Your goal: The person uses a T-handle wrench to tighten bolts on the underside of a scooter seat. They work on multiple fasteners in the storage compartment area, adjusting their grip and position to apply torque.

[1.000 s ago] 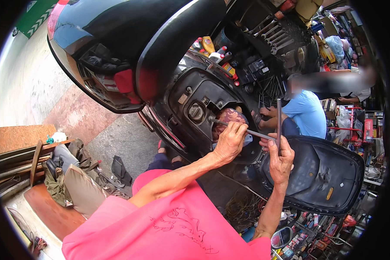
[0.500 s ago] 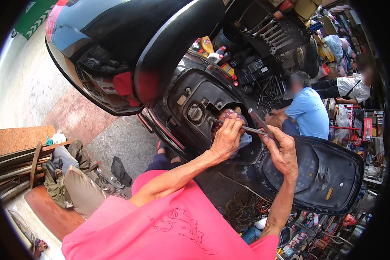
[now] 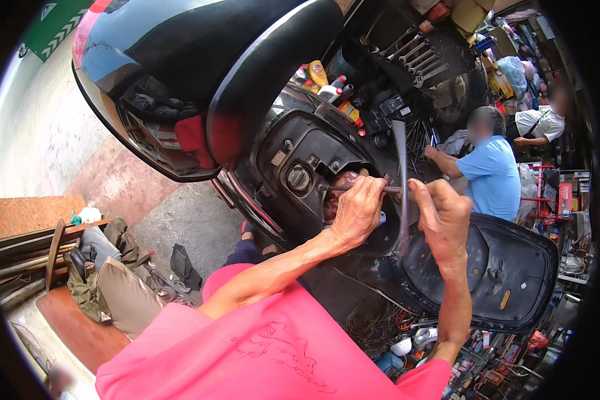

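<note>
A scooter's open underseat well (image 3: 273, 143) lies before me, with a round fuel cap (image 3: 300, 177) in it. A long metal T-handle wrench (image 3: 392, 189) reaches sideways into it, its tip beside the cap. My left hand (image 3: 360, 212) is closed round the shaft. At the outer end, my right hand (image 3: 443, 217) is curled with its fingers at the crossbar (image 3: 401, 150), which is smeared by motion. A reddish patterned cloth (image 3: 333, 203) lies in the well behind my left hand. The fastener under the wrench tip is too small to make out.
The flipped-over seat (image 3: 493, 273) spreads right of the well. A black glossy body (image 3: 160, 73) looms at upper left. A person in a blue shirt (image 3: 493, 173) crouches beyond, near several wrenches (image 3: 420, 57) and bottles (image 3: 330, 90). Tools and parts crowd the lower right.
The wrench's crossbar has turned to stand upright in view. My right hand has shifted right and its fingers have curled; my left hand moved slightly right. The blue-shirted person has shifted right.
</note>
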Motion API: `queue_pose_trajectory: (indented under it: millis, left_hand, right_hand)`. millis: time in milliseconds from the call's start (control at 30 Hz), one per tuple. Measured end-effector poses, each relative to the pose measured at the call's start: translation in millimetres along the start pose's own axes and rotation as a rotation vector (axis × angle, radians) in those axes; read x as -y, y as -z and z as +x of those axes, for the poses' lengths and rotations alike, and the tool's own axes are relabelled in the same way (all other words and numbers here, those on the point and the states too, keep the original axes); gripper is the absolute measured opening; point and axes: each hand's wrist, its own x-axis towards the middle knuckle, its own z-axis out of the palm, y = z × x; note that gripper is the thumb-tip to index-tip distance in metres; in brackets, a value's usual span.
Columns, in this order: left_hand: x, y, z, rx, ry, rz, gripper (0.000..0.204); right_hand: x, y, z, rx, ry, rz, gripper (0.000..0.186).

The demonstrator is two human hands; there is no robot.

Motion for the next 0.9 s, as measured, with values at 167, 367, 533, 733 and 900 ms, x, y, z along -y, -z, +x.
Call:
queue_pose_trajectory:
  millis: [167,367,533,733,900]
  left_hand:
    - [0,-2,3,-0.052,-0.086,0.056,0.033]
    - [-7,-1,5,-0.047,-0.103,0.066,0.030]
    - [-3,-3,3,-0.098,-0.151,0.102,0.032]
    - [-6,1,2,-0.024,-0.127,0.096,0.030]
    - [-5,0,2,0.007,-0.127,0.126,0.030]
  right_hand:
    - [9,32,4,-0.165,0.072,-0.117,0.022]
    - [-1,33,-1,-0.168,0.217,-0.296,0.021]
    - [1,36,-1,-0.065,0.377,-0.562,0.014]
    - [-9,32,-2,0.054,0.710,-0.709,0.037]
    - [-6,25,4,0.230,0.776,-0.736,0.041]
